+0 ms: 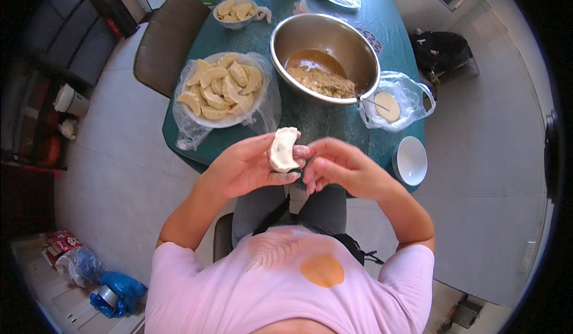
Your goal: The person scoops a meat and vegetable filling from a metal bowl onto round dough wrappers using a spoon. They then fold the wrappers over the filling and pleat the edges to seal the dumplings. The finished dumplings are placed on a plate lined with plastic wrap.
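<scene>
Green-covered table (337, 122) ahead of the person, w/ a big metal bowl (352, 41) tilted-looking near the middle; meat filling (322, 82) in the bottom. Plate (218, 122) heaped w/ finished-looking dumplings (224, 86) to the L, nr the table edge. Clear plastic bag (412, 104) R of the metal bowl, pale dough rounds (387, 107) in it (count n/a). Small bowl (234, 25) of more dumplings at back L; white bowl (410, 162) at R edge, nothing visible in it.

Hands are up at the near side of the table. L hand (242, 164): palm turned up, thumb & fingers around one dumpling (282, 150). R hand (343, 164): loosely curled, nothing seen in it, tips v. close to L fingertips; can't tell if touching.

Held dumpling: long axis runs approx. away from the body, hollow side of its curve facing R hand. It's in L fingers, so L is nearer; R hand just beside, to its R.
</scene>
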Available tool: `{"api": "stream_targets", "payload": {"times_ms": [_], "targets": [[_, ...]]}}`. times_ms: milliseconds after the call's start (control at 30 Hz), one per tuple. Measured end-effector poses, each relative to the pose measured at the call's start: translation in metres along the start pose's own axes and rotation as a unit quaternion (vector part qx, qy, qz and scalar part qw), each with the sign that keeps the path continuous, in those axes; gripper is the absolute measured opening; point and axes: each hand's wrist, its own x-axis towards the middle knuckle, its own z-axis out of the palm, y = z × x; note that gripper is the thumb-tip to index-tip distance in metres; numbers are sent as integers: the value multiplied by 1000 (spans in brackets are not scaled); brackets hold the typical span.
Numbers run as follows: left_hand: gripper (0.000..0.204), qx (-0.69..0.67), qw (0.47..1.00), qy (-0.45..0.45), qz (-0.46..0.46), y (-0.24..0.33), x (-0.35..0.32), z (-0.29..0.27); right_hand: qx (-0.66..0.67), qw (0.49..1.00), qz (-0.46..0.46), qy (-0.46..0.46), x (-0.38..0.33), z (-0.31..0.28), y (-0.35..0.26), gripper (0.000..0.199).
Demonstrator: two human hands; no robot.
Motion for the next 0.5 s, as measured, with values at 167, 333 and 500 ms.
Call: {"api": "stream_targets", "payload": {"times_ms": [167,333,500], "targets": [[40,132,982,125,55,41,-9,4,11,999,35,-28,-12,-12,18,23],[41,434,853,225,183,144,17,1,29,998,52,-21,-25,-25,33,21],[45,553,724,342,230,254,70,-26,46,997,63,-20,-30,-42,48,21]]}}
